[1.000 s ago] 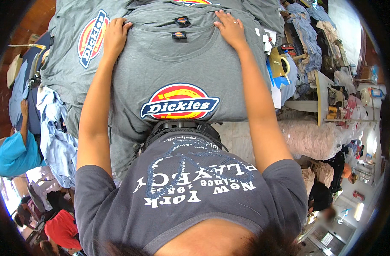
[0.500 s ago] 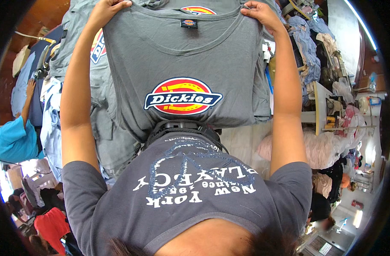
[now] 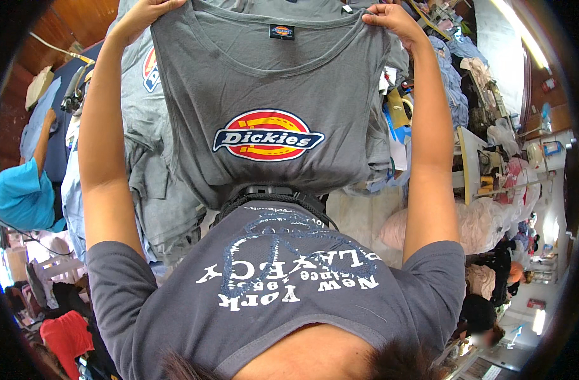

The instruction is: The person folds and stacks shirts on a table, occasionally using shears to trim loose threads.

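A grey sleeveless top (image 3: 264, 82) hangs spread between my two hands, its scooped neck at the top. It carries a red, yellow and blue printed logo on the front and a small dark label inside the neck. My left hand (image 3: 157, 9) pinches one shoulder at the upper edge of the view, partly cut off. The other shoulder is pinched by my right hand (image 3: 388, 21). The garment's lower part bunches at my waist, over a black belt strap (image 3: 270, 195). Behind it lie more grey garments (image 3: 144, 126), one showing a similar logo.
Left, a person in a blue shirt (image 3: 23, 196) reaches over a dark table. Heaps of light blue cloth (image 3: 447, 76) lie at right, above a wooden-edged board (image 3: 468, 164). Clear bags of pink cloth (image 3: 479, 225) stand lower right. Yellow and blue items (image 3: 397, 111) lie beyond my right forearm.
Both hands still hold the shoulders. My left hand has shifted slightly left; the garment's right side has drawn inward, uncovering the yellow and blue items. The view has turned a little.
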The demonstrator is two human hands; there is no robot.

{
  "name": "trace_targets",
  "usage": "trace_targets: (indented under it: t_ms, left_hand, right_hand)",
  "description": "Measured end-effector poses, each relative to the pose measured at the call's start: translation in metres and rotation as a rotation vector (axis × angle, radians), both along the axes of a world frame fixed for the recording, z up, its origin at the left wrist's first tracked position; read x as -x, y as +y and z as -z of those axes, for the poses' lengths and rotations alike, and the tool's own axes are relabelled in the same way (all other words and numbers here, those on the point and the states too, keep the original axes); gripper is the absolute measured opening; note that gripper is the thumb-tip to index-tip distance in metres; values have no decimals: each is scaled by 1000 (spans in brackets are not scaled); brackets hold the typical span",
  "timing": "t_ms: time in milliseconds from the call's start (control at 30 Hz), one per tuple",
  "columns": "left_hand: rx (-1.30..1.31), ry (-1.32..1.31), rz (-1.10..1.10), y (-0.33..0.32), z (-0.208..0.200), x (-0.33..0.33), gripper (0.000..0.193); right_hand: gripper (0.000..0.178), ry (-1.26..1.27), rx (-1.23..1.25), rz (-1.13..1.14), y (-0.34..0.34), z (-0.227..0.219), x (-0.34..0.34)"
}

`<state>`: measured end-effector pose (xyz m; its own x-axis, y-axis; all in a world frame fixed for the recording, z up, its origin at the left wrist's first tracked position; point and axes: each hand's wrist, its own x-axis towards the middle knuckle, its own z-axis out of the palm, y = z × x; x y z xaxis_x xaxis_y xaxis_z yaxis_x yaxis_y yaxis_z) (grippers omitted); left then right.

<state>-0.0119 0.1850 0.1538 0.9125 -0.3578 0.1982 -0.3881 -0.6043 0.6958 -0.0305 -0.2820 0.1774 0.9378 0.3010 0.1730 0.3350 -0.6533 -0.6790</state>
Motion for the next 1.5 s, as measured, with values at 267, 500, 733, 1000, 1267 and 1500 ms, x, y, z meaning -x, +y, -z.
trace_targets:
  t_ms: [267,500,733,1000,1267,1500]
  left_hand:
    - [-208,-266,-323,-41,-27,39,27]
    - [-191,-548,-191,-46,-38,85,24]
    - [-70,-426,33,-36,-62,179,19]
    - [-188,-245,143,-68,38,90,27]
    - [-458,-512,-361,-92,157,45,19]
    - [-316,-531,-55,-183,200,181,30]
  right_hand:
    - [15,-37,-38,-48,-7,-8,6]
    - [34,-100,-31,-257,-28,-15,41]
    - [25,-93,-181,-342,-56,-44,144]
    - [24,142,168,-215,-34,33,77]
    - [27,-296,536,413,8,180,46]
    - [44,-485,576,78,104,211,186]
